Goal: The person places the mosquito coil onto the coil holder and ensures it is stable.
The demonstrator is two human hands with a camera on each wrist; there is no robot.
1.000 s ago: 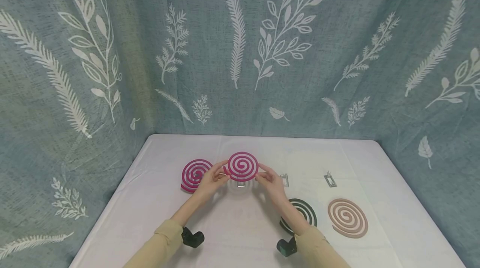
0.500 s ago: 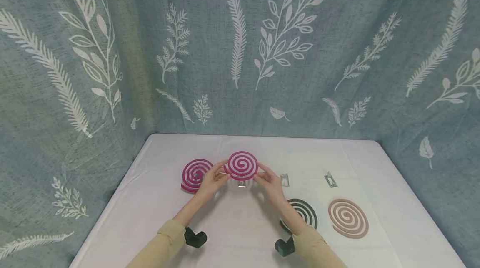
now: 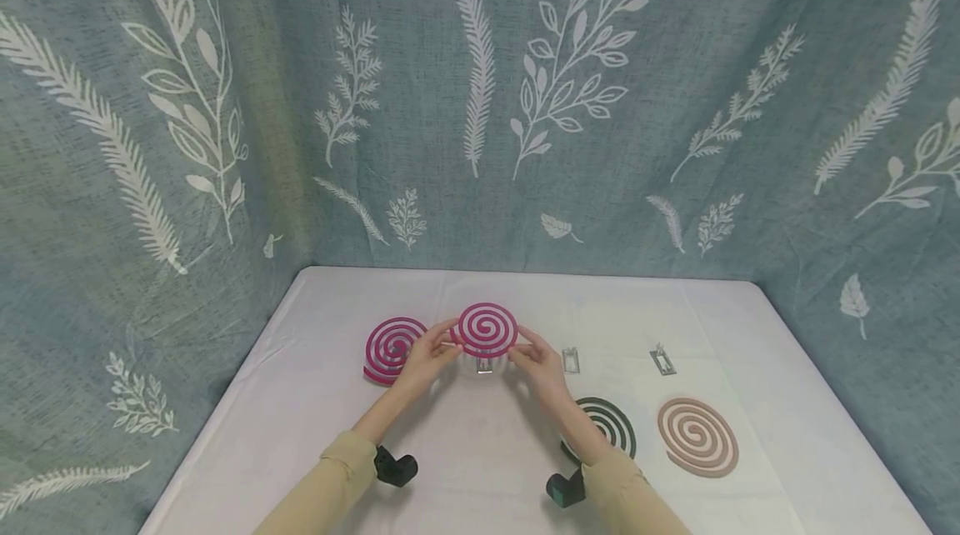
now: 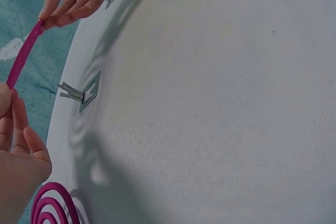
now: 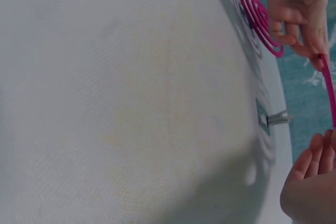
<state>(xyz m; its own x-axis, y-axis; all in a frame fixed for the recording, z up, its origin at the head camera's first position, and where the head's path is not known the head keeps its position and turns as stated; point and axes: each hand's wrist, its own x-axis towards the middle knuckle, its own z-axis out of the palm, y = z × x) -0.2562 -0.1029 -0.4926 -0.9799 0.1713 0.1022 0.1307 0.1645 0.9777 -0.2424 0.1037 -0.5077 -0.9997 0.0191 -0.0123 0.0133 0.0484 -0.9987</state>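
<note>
A pink mosquito coil (image 3: 486,327) is held above the table between both hands. My left hand (image 3: 426,357) pinches its left edge and my right hand (image 3: 542,365) pinches the right edge. Seen edge-on in the left wrist view, the raised coil (image 4: 24,57) stands apart from the metal stand (image 4: 88,92) below it. In the head view this coil partly covers that stand (image 3: 484,366). To the left, another pink coil (image 3: 397,349) sits raised off the cloth, partly hidden by my left hand.
Two more metal stands (image 3: 571,361) lie to the right, the farther stand (image 3: 663,362) beyond. A dark green coil (image 3: 628,422), partly under my right forearm, and a brown coil (image 3: 696,434) lie on the white cloth (image 3: 480,443). A patterned curtain (image 3: 435,102) surrounds the table.
The held pink coil has tilted slightly flatter, showing more of the stand under it. Both hands keep their pinch and have barely moved.
</note>
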